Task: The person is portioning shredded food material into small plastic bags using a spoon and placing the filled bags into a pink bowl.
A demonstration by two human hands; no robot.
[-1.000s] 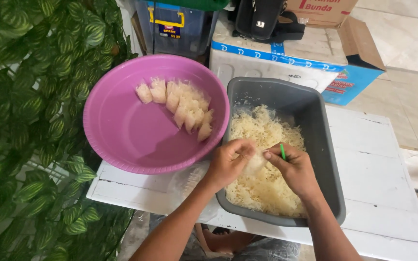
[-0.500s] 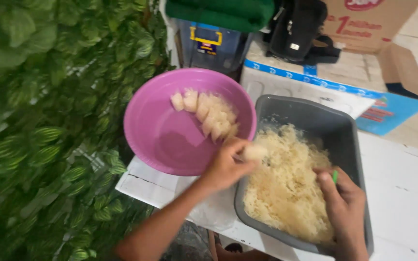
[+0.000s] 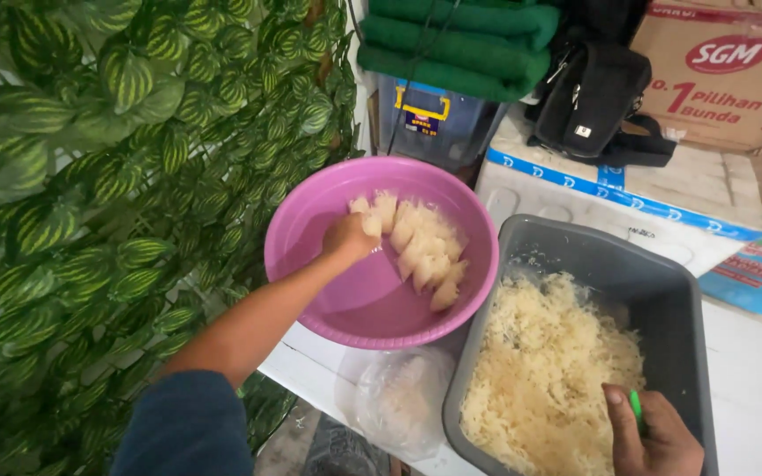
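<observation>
Left hand (image 3: 350, 236) — fingers curled closed around a pale rice piece (image 3: 370, 226), reaching into the pink basin (image 3: 310, 220) at the near end of the row of shaped pieces (image 3: 421, 251). The row's long axis runs diagonally from upper left to lower right. Right hand (image 3: 654, 432) — closed around a green utensil (image 3: 636, 412), resting on the loose rice (image 3: 549, 370) in the grey tub (image 3: 663, 300).

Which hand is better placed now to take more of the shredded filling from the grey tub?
The right hand, probably. It rests at the near edge of the grey tub, beside the shredded filling, holding a small green tool. The left hand is over the pink basin, at the wrapped pieces.
</observation>
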